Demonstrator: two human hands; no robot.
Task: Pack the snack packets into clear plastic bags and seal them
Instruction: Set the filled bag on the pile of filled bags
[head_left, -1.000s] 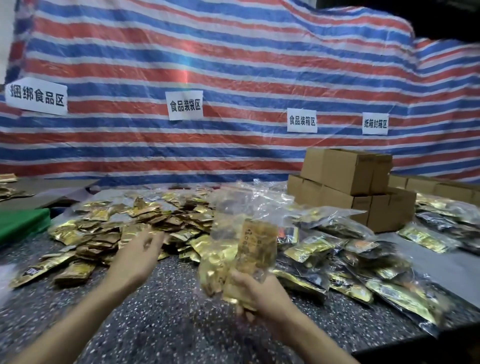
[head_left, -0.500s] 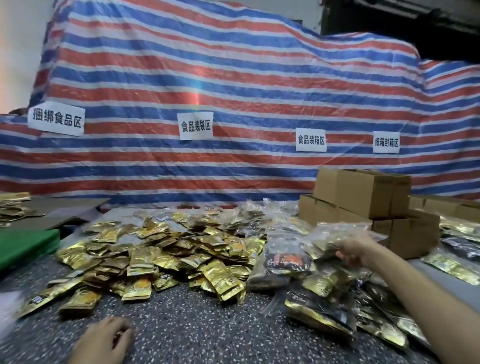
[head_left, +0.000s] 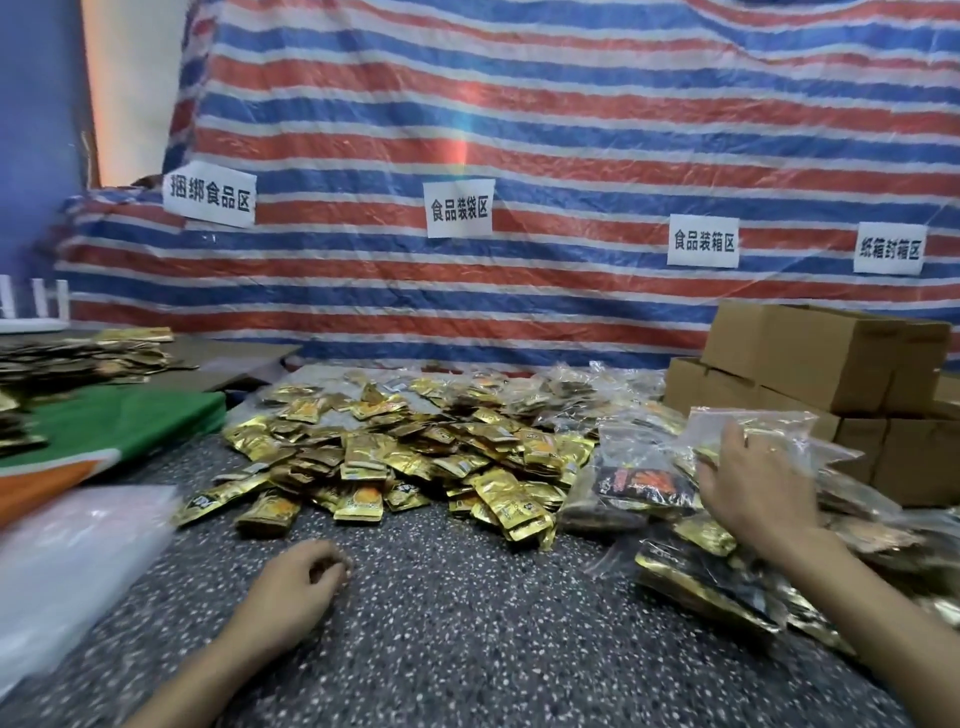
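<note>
Snack packets (head_left: 410, 457), gold foil, loosely heaped

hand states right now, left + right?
Left hand: open, loosely curled, holds nothing.
Right hand: open, fingers spread on a filled clear bag.

Place: makeshift packing workshop
Evidence: paper zone signs (head_left: 459, 208) on striped tarp (head_left: 571, 130); stacked cardboard boxes (head_left: 800, 353); heaped snack packets (head_left: 395, 452)
</note>
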